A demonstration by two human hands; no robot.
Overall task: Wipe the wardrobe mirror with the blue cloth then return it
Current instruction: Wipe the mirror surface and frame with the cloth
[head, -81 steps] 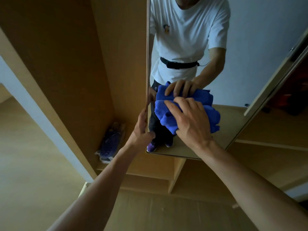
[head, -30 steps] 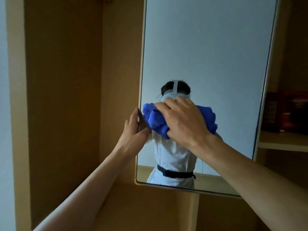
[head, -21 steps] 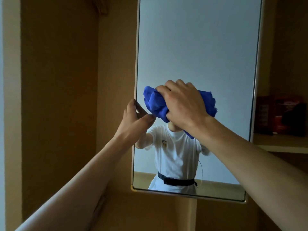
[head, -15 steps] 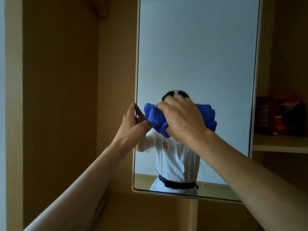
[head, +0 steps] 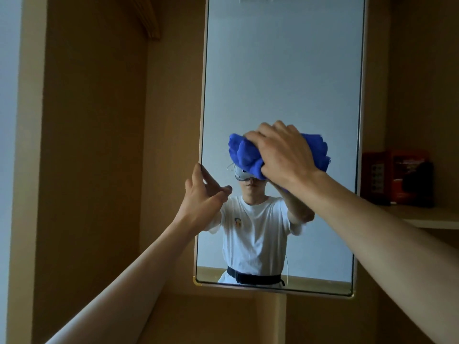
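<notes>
The wardrobe mirror [head: 283,70] is a tall framed panel straight ahead of me. My right hand [head: 285,155] grips the bunched blue cloth [head: 244,155] and presses it against the glass at mid height. Blue folds stick out to the left and right of my fingers. My left hand [head: 203,192] holds the mirror's left edge, with the fingers along the frame and the thumb in front on the glass. The glass reflects a person in a white T-shirt and the cloth.
The brown wardrobe wall [head: 94,145] stands to the left of the mirror, with a wooden rail [head: 149,18] high up. To the right, a shelf [head: 432,217] carries a red box [head: 397,177]. Below the mirror is a vertical wooden divider [head: 280,319].
My right hand has rubbed the cloth up, down and up again on the glass, and is now higher and a little further right. My left hand stays on the mirror's left edge.
</notes>
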